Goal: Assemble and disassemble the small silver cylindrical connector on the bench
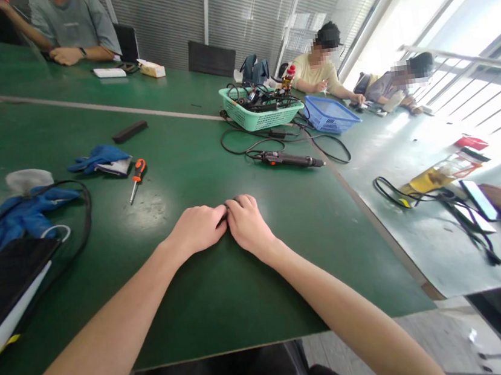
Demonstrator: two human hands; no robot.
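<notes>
Bench inspection at a green-topped work table [211, 314]: the person's left hand [196, 229] and right hand [248, 224] are resting on the surface side by side, touching at the knuckles, with the fingers [244, 203] curling down and pressing together. A small dark shape is showing where the hands meet, but whether either hand is pinching anything cannot be told from this view. An orange-handled screwdriver [139, 171] is lying ahead of the left hand and off to its left, its long axis slanting, shaft tip pointing back toward the person, and that hand is the nearer one. A corded electric screwdriver [288, 160] is lying farther ahead and off to the right, its long axis running nearly across the table, and the right hand is the nearer one. Blue gloves [26, 218] are lying at the far left, a green plastic basket [259, 113] packed with cables and a blue basket [330, 114] are standing beyond, and a co-worker's hand [498, 196] is resting beside a phone [479, 199] at the right
</notes>
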